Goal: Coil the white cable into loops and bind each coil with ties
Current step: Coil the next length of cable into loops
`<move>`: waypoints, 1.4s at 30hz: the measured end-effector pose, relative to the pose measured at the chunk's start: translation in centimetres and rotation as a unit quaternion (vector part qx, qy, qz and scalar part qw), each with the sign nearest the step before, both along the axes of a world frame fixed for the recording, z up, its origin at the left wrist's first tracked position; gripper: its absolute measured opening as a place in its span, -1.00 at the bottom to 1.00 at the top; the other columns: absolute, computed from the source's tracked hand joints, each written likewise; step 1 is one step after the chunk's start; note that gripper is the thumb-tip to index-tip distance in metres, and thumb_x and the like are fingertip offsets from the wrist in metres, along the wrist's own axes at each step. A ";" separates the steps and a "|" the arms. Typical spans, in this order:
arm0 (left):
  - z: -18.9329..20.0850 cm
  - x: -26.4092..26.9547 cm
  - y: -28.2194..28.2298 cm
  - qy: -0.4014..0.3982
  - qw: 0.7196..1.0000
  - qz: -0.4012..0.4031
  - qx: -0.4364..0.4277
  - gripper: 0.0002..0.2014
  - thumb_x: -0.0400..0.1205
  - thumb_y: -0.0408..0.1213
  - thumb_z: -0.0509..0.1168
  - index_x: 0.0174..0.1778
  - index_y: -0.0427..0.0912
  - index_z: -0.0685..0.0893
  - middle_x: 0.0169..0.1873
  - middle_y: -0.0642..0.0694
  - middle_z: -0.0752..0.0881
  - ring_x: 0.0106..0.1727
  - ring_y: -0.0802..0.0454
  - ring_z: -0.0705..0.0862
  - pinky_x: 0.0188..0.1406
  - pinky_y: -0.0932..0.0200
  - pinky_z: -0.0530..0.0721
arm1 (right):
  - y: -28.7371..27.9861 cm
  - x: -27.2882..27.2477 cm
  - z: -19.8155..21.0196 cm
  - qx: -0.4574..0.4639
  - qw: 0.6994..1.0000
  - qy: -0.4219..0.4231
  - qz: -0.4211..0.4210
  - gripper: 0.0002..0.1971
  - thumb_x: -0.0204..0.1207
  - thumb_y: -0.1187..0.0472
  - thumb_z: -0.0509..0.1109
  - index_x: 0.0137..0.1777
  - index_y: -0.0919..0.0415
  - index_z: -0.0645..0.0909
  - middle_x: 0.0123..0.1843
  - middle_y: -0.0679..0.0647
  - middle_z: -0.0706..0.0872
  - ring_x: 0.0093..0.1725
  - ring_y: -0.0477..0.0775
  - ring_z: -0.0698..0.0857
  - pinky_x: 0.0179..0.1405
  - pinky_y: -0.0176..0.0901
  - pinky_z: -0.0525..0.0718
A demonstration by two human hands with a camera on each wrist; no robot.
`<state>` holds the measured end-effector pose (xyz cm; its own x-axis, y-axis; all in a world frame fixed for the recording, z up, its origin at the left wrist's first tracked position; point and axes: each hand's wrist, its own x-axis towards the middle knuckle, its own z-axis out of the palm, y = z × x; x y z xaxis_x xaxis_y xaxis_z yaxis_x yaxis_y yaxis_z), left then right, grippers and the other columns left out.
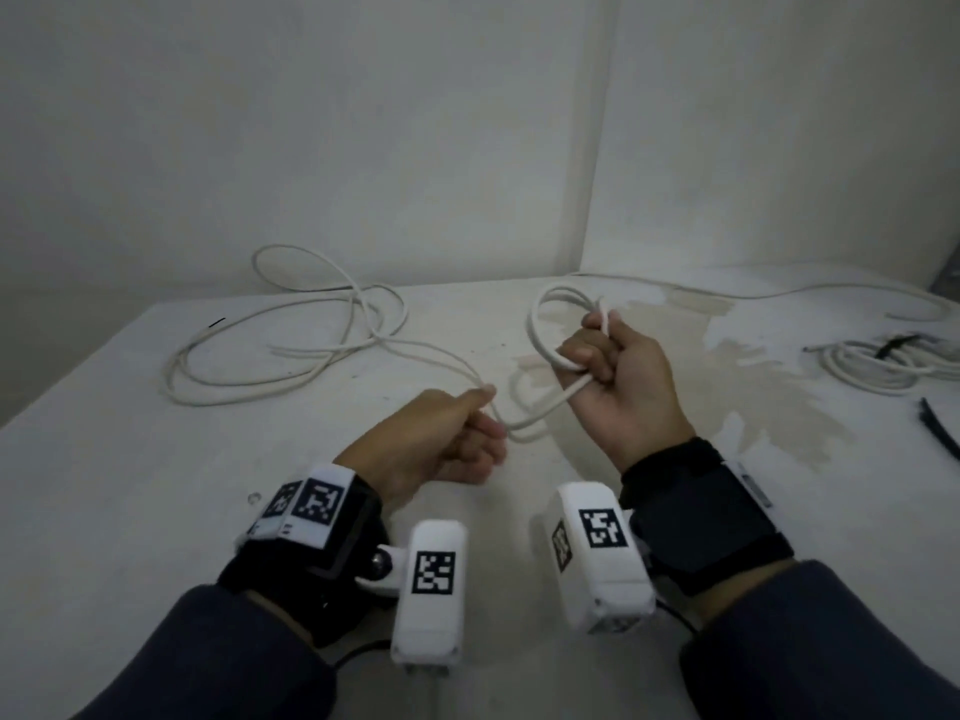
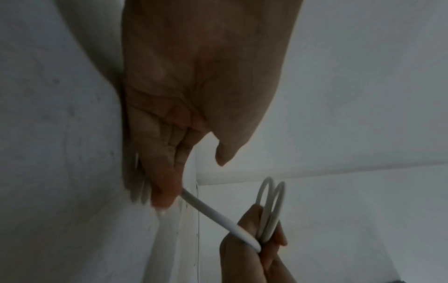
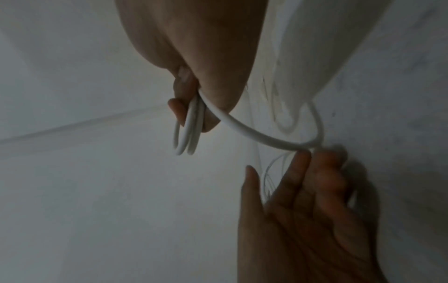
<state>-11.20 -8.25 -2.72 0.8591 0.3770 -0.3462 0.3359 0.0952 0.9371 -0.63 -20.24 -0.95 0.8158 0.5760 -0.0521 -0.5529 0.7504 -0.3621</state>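
- Centre-right of the head view: right hand has fingers curled round a small coil of the white cable; approx. two or three turns stand above the fist, cable end poking up past the fingertips.
- Left hand, lower centre, pinches the feed run betw. thumb and fingers; that run sags in a short bight over to the right fist.
- Slack: rest of the cable lies in loose overlapping curves on the white tabletop, upper left of frame, well apart from both hands.
- Far right edge: a finished coil w/ a black tie round it; a loose black tie lies just below it.
- Step in hand (judged): laying the next turn onto the held coil.
- Technique: let the run slide thru the left pinch, no yanking; match each turn to the existing loop dia.; lay turns side by side in the right fist, not crossed.
- Keep the right grip firm; if it loosens, turns are likely to spring apart.
- Watch the slack crossings upper left; they may snag as cable feeds.
- Tie only once the slack is fully taken up.
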 end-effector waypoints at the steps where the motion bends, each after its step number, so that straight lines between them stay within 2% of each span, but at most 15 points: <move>1: 0.0 0.1 0.0 0.005 1.000 -0.009 -0.017 -0.50 0.70 0.03 0.19 -0.09 -0.44 0.69 -0.32 -0.31 0.79 -0.45 -0.01 0.74 -0.43 0.21 0.76 | 0.3 -0.3 -0.1 0.015 1.000 0.003 0.012 -0.63 0.76 0.15 0.04 -0.29 0.26 0.40 -0.67 -0.05 0.19 -0.75 -0.13 0.18 -0.71 -0.39 0.35; 4: 0.0 0.2 -0.2 -0.014 0.994 0.016 -0.105 -0.60 0.67 -0.14 0.30 0.05 -0.52 0.63 -0.13 -0.43 0.79 -0.23 -0.12 0.81 -0.21 0.15 0.81 | 1.2 -1.3 -0.1 0.021 0.999 -0.014 0.045 -0.62 0.76 0.14 0.04 -0.30 0.25 0.41 -0.67 -0.05 0.20 -0.75 -0.13 0.20 -0.68 -0.39 0.40; 7: -0.2 0.2 -0.2 -0.093 0.967 0.095 -0.219 -0.88 0.63 -0.45 0.31 -0.12 -0.47 0.65 -0.33 -0.30 0.79 -0.39 -0.01 0.80 -0.29 0.26 0.77 | 1.3 -1.3 0.0 -0.014 1.000 -0.022 0.014 -0.63 0.77 0.14 0.04 -0.27 0.25 0.41 -0.67 -0.05 0.21 -0.74 -0.12 0.21 -0.65 -0.36 0.49; 9: -0.3 0.5 -0.1 -0.162 0.943 0.160 -0.242 -0.90 0.64 -0.50 0.28 -0.18 -0.42 0.66 -0.45 -0.20 0.76 -0.47 0.08 0.76 -0.41 0.36 0.74 | 1.2 -1.1 -0.3 -0.083 0.995 -0.040 -0.044 -0.65 0.78 0.15 0.02 -0.23 0.24 0.41 -0.67 -0.06 0.23 -0.73 -0.12 0.23 -0.57 -0.31 0.56; 11: -0.1 1.0 0.1 -0.223 0.934 0.217 -0.175 -0.91 0.67 -0.46 0.25 -0.05 -0.35 0.66 -0.40 -0.15 0.72 -0.42 0.12 0.72 -0.42 0.41 0.69 | 1.3 -1.1 -0.7 -0.145 0.986 -0.055 -0.064 -0.67 0.78 0.17 0.01 -0.22 0.22 0.39 -0.68 -0.07 0.23 -0.71 -0.11 0.24 -0.51 -0.25 0.56; 15: 0.1 1.3 0.1 -0.294 0.916 0.272 -0.027 -0.82 0.75 -0.34 0.13 0.17 -0.21 0.62 -0.41 -0.03 0.59 -0.43 0.23 0.62 -0.40 0.42 0.62 | 1.6 -1.5 -1.0 -0.182 0.980 -0.083 0.020 -0.66 0.77 0.18 0.01 -0.26 0.22 0.39 -0.65 -0.06 0.21 -0.70 -0.10 0.19 -0.52 -0.25 0.46; 19: 0.1 1.1 0.4 -0.306 0.916 0.257 -0.025 -0.78 0.77 -0.35 0.09 0.23 -0.26 0.60 -0.33 -0.05 0.57 -0.21 0.13 0.64 -0.29 0.33 0.70 | 1.8 -2.1 -0.8 -0.205 0.966 -0.146 0.063 -0.66 0.76 0.17 0.03 -0.25 0.23 0.40 -0.61 -0.05 0.20 -0.68 -0.10 0.16 -0.59 -0.27 0.44; 22: 0.2 0.8 0.4 -0.325 0.914 0.225 -0.094 -0.80 0.77 -0.43 0.06 0.19 -0.35 0.55 -0.13 -0.18 0.66 -0.11 0.02 0.75 -0.23 0.22 0.79 | 1.7 -2.0 -0.8 -0.169 0.978 -0.125 0.014 -0.64 0.78 0.16 0.03 -0.26 0.23 0.40 -0.64 -0.06 0.21 -0.68 -0.11 0.18 -0.61 -0.29 0.45; 24: 0.1 0.8 0.5 -0.321 0.920 0.199 -0.109 -0.81 0.76 -0.46 0.05 0.20 -0.40 0.51 -0.06 -0.28 0.71 -0.12 -0.04 0.79 -0.18 0.14 0.81 | 1.6 -1.7 -1.0 -0.132 0.987 -0.092 -0.019 -0.64 0.78 0.16 0.02 -0.26 0.23 0.39 -0.65 -0.06 0.22 -0.69 -0.11 0.19 -0.62 -0.32 0.46; 28: -0.3 0.6 0.7 -0.284 0.942 0.158 -0.083 -0.82 0.75 -0.49 0.06 0.18 -0.43 0.52 -0.04 -0.30 0.72 -0.25 0.02 0.82 -0.25 0.19 0.79 | 1.4 -1.2 -1.3 -0.124 0.991 -0.060 0.000 -0.63 0.77 0.15 0.02 -0.28 0.23 0.39 -0.66 -0.06 0.23 -0.72 -0.11 0.18 -0.67 -0.36 0.43; 33: -0.1 0.7 1.3 -0.288 0.942 0.174 0.003 -0.76 0.75 -0.44 0.09 0.30 -0.40 0.51 0.09 -0.30 0.73 -0.11 0.02 0.80 -0.14 0.21 0.79 | 1.6 -1.8 -1.0 -0.224 0.960 -0.164 0.048 -0.64 0.77 0.16 0.02 -0.27 0.23 0.40 -0.65 -0.07 0.21 -0.71 -0.13 0.17 -0.64 -0.32 0.39; 35: 0.1 0.5 1.1 -0.294 0.940 0.171 0.032 -0.66 0.75 -0.43 0.10 0.47 -0.27 0.41 0.12 -0.24 0.74 -0.01 -0.04 0.79 -0.07 0.16 0.79 | 1.6 -2.1 -0.8 -0.259 0.938 -0.221 0.069 -0.63 0.77 0.16 0.02 -0.28 0.23 0.40 -0.64 -0.07 0.20 -0.70 -0.12 0.16 -0.62 -0.29 0.37; 37: 0.3 0.3 0.9 -0.299 0.943 0.144 0.023 -0.59 0.76 -0.41 0.08 0.55 -0.10 0.31 0.15 -0.19 0.72 -0.08 -0.02 0.81 -0.14 0.15 0.80 | 1.6 -2.5 -0.5 -0.297 0.910 -0.276 0.083 -0.62 0.77 0.17 0.01 -0.29 0.21 0.40 -0.65 -0.09 0.21 -0.69 -0.12 0.17 -0.64 -0.29 0.36; 39: 0.6 0.1 0.5 -0.283 0.952 0.113 0.035 -0.59 0.77 -0.40 0.05 0.56 -0.08 0.31 0.04 -0.10 0.76 -0.35 0.07 0.78 -0.39 0.25 0.74 | 1.5 -2.8 -0.4 -0.322 0.890 -0.309 0.095 -0.62 0.77 0.18 0.00 -0.30 0.23 0.40 -0.65 -0.09 0.21 -0.68 -0.11 0.17 -0.66 -0.28 0.32; 42: 1.1 -0.1 0.1 -0.252 0.959 0.078 0.107 -0.70 0.79 -0.28 0.02 0.40 -0.18 0.49 -0.53 0.05 0.71 -0.61 0.10 0.53 -0.59 0.28 0.52 | 1.5 -3.1 -0.2 -0.348 0.876 -0.322 0.093 -0.71 0.76 0.22 0.03 -0.17 0.26 0.45 -0.66 -0.08 0.25 -0.68 -0.10 0.20 -0.69 -0.31 0.27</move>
